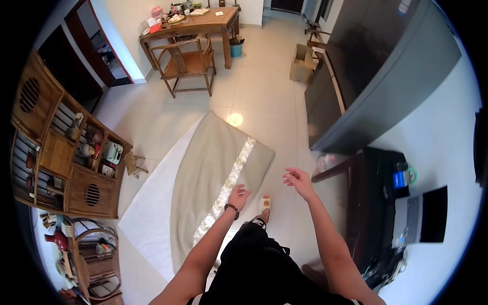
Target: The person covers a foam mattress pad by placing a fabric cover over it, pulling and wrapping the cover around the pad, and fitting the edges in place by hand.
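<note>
A large beige bed cover [206, 157] lies spread over the floor in front of me. Along its right part runs a shiny floral band [236, 170], and a white section [152, 208] shows on its left. My left hand [238, 195], with a beaded bracelet at the wrist, hovers over the lower part of the band, its fingers loosely apart and nothing visible in them. To the right of the cover, my right hand [300, 182] hangs over bare tile with bent, parted fingers and holds nothing. A slippered foot [265, 204] stands between the hands.
A wooden cabinet [66, 157] and small stool [134, 163] line the left side. Ahead stand a wooden chair [188, 66] and table [203, 21]. On the right are a tall grey refrigerator [376, 71], a cardboard box [302, 66] and a dark bench [356, 203].
</note>
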Motion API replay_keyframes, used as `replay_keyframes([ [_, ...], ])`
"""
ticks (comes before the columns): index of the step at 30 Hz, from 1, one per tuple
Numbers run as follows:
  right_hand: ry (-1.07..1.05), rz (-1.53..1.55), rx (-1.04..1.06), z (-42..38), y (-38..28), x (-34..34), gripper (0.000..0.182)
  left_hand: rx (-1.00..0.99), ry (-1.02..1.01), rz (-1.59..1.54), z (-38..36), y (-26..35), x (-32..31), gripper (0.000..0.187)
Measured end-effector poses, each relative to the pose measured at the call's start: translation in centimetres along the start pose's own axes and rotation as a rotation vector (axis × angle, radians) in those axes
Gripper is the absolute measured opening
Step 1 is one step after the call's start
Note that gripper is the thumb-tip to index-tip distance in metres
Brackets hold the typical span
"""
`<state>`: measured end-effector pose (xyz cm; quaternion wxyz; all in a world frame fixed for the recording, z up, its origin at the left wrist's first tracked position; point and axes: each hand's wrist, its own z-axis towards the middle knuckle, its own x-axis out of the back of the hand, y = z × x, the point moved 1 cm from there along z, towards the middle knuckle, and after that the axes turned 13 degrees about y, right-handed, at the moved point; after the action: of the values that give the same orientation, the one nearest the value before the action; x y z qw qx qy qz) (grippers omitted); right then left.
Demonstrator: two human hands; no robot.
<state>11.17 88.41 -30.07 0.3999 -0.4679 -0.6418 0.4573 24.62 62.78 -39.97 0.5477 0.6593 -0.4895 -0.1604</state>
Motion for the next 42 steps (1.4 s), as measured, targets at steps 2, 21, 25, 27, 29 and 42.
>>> replay_keyframes([
  [2,0.006,-0.054,-0.001,6.2,-1.2,2.9,0.030,0.031,0.032,0.002,4.7,2.5,-2.9,0.057],
  [21,-0.357,-0.247,-0.052,56.6,-10.5,13.2,0.025,0.160,0.538,-0.046,34.6,18.9,-22.1,0.054],
  [25,-0.495,-0.284,-0.021,66.6,-13.5,9.5,0.022,0.243,0.609,-0.009,37.9,23.5,-23.6,0.052],
  [27,-0.558,-0.299,-0.027,70.5,-14.3,7.1,0.022,0.282,0.667,-0.030,40.7,24.9,-24.0,0.049],
  [29,-0.619,-0.309,-0.035,74.1,-14.7,3.9,0.022,0.323,0.711,-0.068,43.8,25.2,-24.4,0.049],
  [42,-0.982,-0.754,0.058,101.0,-21.1,-21.0,0.019,0.485,0.993,-0.328,70.3,25.3,-20.1,0.045],
])
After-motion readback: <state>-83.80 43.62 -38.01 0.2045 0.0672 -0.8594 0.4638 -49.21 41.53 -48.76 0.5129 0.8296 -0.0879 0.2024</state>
